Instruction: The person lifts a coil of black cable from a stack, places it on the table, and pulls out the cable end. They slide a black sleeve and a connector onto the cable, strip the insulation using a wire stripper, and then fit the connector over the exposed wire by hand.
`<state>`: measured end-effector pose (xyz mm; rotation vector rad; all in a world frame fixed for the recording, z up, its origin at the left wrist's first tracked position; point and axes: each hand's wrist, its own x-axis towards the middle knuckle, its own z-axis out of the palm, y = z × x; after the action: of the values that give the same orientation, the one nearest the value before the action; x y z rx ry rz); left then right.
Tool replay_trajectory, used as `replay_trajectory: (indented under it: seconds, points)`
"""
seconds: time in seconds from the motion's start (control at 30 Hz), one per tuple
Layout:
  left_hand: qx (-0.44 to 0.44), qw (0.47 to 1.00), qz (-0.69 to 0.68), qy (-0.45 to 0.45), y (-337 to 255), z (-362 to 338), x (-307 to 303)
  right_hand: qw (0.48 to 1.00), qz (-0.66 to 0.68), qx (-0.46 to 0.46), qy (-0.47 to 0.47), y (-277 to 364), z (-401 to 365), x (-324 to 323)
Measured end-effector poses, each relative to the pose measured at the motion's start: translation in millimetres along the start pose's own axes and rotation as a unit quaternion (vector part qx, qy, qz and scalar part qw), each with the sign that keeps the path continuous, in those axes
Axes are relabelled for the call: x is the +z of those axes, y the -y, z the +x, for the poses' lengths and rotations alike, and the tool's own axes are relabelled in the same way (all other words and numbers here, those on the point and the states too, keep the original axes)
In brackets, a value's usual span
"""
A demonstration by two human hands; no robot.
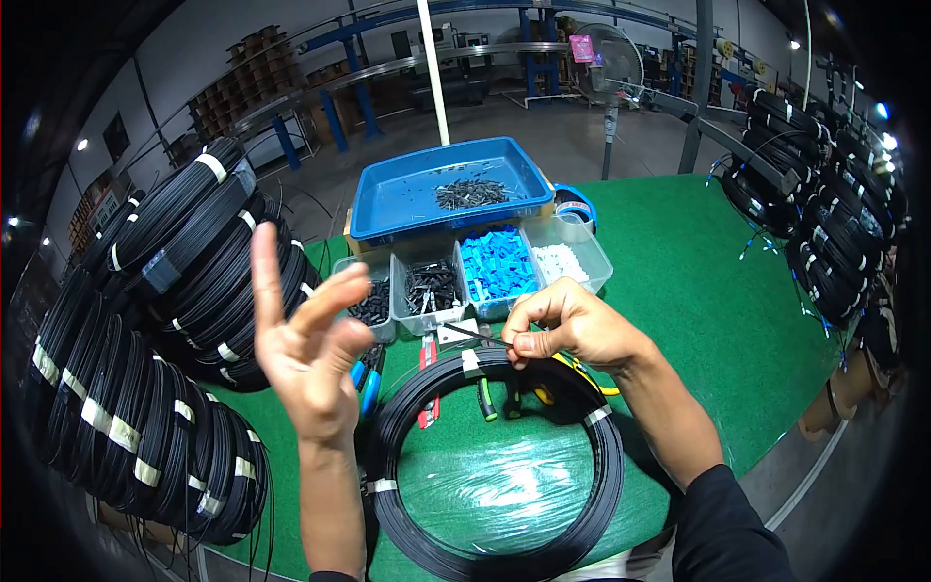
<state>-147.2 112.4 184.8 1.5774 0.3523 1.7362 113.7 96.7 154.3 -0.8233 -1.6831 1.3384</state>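
My left hand (308, 354) is raised to the left of the coil, fingers spread and holding nothing. My right hand (587, 330) pinches a thin black cable end (464, 333) between thumb and fingers, its tip pointing left. Below lies a large black cable coil (609, 475), bound with white tape, on the green tabletop (693, 291). Partly under or inside the coil are a red-handled tool (429, 412), a green-and-black handle (487, 398) and a yellow handle (592, 378). Blue-handled pliers (370, 393) lie beside it, near my left wrist.
Clear bins behind the coil hold black pieces (430, 283), blue pieces (499, 264) and white pieces (560, 262). A blue tray (364, 218) with black bits stands behind them. Taped cable coils (126, 417) are stacked at left; more cable bundles (839, 233) hang at right.
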Motion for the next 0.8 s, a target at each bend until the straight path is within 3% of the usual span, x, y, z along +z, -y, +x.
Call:
replay_trajectory:
  seconds: [0.1, 0.2, 0.47, 0.8]
  points:
    - [0.042, 0.988, 0.062, 0.137, 26, 0, 3, 0.999, 0.031, 0.011, 0.021, 1, -1, 2]
    - [-0.010, 0.986, 0.033, 0.164, 23, -7, 18, 0.996, 0.078, 0.034, 0.025, -5, 0, 1]
    - [0.034, 0.985, 0.097, 0.136, 20, -8, 10, 0.992, 0.088, 0.056, 0.070, -8, 2, -2]
    - [0.034, 0.999, -0.022, 0.029, 28, -2, -6, 0.995, 0.056, 0.060, 0.056, -10, 1, -16]
